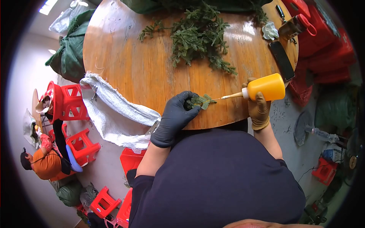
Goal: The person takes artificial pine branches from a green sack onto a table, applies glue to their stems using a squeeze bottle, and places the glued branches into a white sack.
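My left hand (175, 118), in a black glove, pinches a small evergreen sprig (204, 103) over the table's near edge. A yellow squeeze bottle (270, 86) lies sideways in my right hand (259, 113), which wears a brownish glove and has its fingers wrapped around the bottle. The bottle's long pale nozzle (232, 95) points left at the sprig, with a thin yellowish strand running from its tip to the greenery. Farther back on the wooden table (125, 53) lies a pile of evergreen sprigs (199, 36).
A white woven sack (110, 110) hangs at the table's left edge. To the right lie a black phone (281, 60), crumpled tissue (270, 31) and a red-lidded jar (292, 27). Red stools (83, 146) stand left, near a seated person in orange (46, 164).
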`<state>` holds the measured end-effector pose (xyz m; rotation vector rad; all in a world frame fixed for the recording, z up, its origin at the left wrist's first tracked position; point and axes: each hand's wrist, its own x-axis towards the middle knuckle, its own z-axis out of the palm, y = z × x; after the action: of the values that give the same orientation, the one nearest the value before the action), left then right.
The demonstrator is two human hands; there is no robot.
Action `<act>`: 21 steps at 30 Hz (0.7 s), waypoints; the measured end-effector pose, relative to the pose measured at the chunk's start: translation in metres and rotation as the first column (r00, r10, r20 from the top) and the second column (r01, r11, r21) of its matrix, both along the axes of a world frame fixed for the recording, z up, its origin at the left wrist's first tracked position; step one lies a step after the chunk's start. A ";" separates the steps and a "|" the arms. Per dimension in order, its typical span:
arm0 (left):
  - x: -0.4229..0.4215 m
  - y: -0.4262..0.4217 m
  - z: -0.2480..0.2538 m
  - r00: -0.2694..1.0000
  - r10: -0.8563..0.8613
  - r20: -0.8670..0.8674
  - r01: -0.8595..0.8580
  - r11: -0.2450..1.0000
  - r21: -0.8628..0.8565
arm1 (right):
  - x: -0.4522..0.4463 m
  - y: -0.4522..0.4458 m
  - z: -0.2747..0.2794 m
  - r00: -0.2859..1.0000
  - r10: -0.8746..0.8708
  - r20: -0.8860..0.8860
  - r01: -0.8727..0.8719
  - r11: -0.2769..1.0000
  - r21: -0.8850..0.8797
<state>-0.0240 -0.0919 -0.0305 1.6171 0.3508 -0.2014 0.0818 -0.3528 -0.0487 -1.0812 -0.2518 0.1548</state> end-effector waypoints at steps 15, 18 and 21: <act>-0.009 0.001 0.000 0.988 0.065 0.138 -0.064 0.998 -0.009 | -0.006 -0.018 -0.005 0.996 -0.057 -0.072 0.060 0.997 0.046; -0.043 0.030 0.026 0.913 0.208 0.351 -0.343 0.858 0.383 | 0.000 -0.022 -0.010 0.992 -0.044 -0.121 0.060 0.989 0.132; -0.093 0.091 0.031 0.735 0.425 0.528 -0.647 0.672 0.360 | 0.005 -0.027 -0.013 0.988 -0.013 -0.151 0.046 0.975 0.217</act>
<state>-0.1175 -0.0013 0.0006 1.9510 0.5936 0.7666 0.0873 -0.3801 -0.0617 -0.8484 -0.1150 0.1759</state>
